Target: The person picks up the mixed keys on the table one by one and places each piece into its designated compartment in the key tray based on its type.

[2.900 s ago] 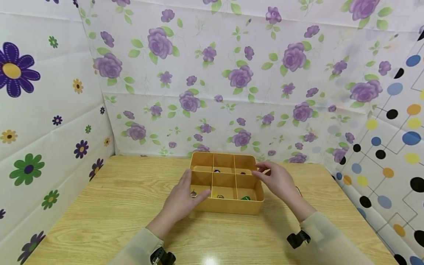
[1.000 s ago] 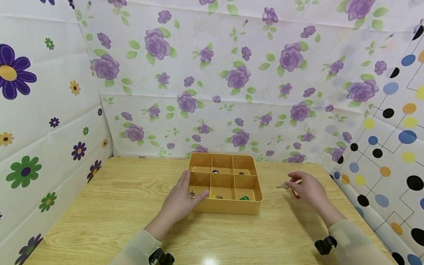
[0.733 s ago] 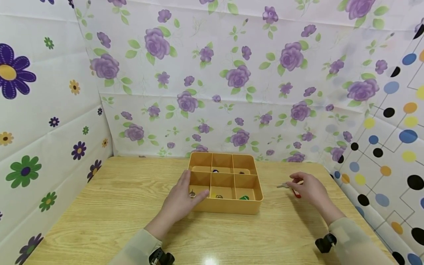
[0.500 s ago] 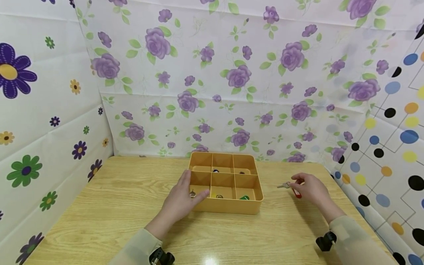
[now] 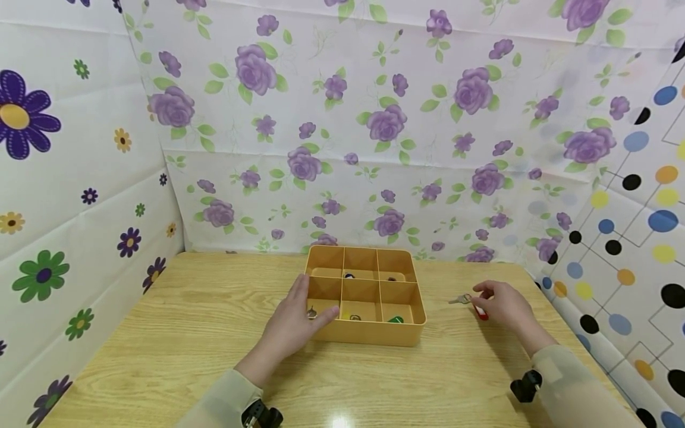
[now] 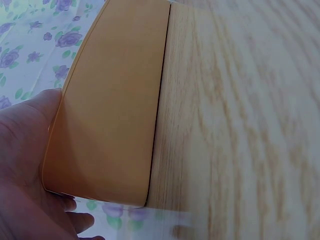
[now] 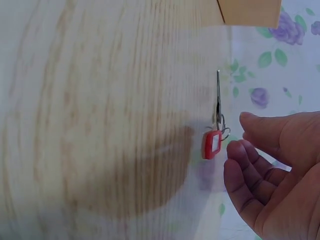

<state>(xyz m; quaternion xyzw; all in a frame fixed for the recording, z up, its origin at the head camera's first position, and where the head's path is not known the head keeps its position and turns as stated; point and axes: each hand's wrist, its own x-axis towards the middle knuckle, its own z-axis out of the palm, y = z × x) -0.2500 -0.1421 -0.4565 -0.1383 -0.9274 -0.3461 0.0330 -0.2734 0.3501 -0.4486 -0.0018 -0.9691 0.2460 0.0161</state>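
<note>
A yellow-orange six-compartment box (image 5: 364, 333) stands on the table. My left hand (image 5: 291, 321) holds its front left corner, thumb over the front rim and fingers along the left side; the left wrist view shows the hand against the box wall (image 6: 110, 110). A silver key (image 5: 459, 299) on a ring with a red key tag (image 5: 480, 312) lies to the right of the box. Close over the key tag (image 7: 212, 144) is my right hand (image 5: 505, 306), its fingers loosely bent, a gap between thumb and fingertips and nothing in them.
Small items lie in the compartments: a green tag (image 5: 396, 320) front right, a ring with something yellow (image 5: 354, 317) front middle, a metal piece (image 5: 311, 312) front left, a blue item (image 5: 349, 276) and a dark one (image 5: 392, 279) behind. Patterned cloth walls (image 5: 385, 125) enclose the table (image 5: 225, 309).
My right hand has moved from the box's right edge to the red-tagged key, then slightly back from it, so more of the ring shows. My left hand stays at the box.
</note>
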